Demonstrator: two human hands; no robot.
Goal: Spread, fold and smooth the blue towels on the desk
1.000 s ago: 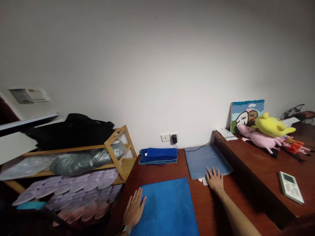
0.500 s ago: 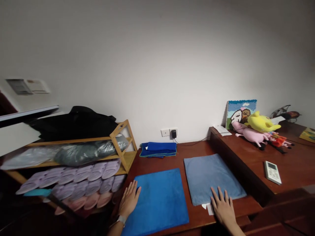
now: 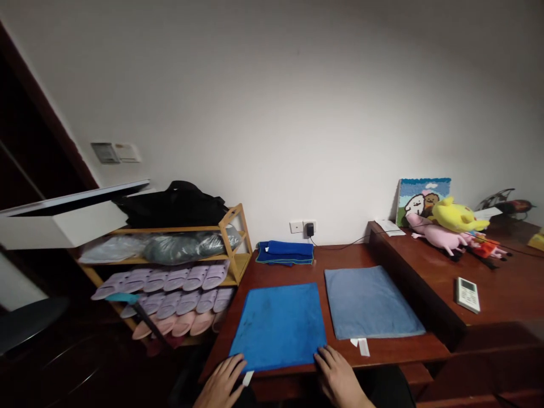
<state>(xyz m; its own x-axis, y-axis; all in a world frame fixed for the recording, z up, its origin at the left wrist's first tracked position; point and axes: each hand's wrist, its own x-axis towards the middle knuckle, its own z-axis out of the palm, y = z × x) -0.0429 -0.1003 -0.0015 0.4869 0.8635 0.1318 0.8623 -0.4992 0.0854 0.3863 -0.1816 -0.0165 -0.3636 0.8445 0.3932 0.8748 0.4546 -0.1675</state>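
Observation:
A bright blue cloth (image 3: pixel 280 326) lies spread flat near the front edge of the brown desk, a white tag sticking out at its near left corner. My left hand (image 3: pixel 223 379) rests at that corner, fingers stretched over the edge and thumb apart from them. At the near right corner is my right hand (image 3: pixel 338 374), its slightly bent fingertips touching the cloth, thumb mostly hidden. Neither hand lifts the fabric. To the right, a grey-blue cloth (image 3: pixel 369 303) lies flat with white tags at its near edge. A folded dark blue cloth (image 3: pixel 287 252) sits by the wall.
A wooden rack (image 3: pixel 238 249) on the left holds several slippers (image 3: pixel 176 280) and a black bag (image 3: pixel 174 207). On the raised desk (image 3: pixel 505 283) at right are plush toys (image 3: pixel 450 221), a picture and a white remote (image 3: pixel 467 294). A plug (image 3: pixel 310 229) with a cable is in the wall.
My left hand has come down to the near left corner of the bright blue cloth. My right hand has left the grey-blue cloth for the bright blue one. The view has shifted left.

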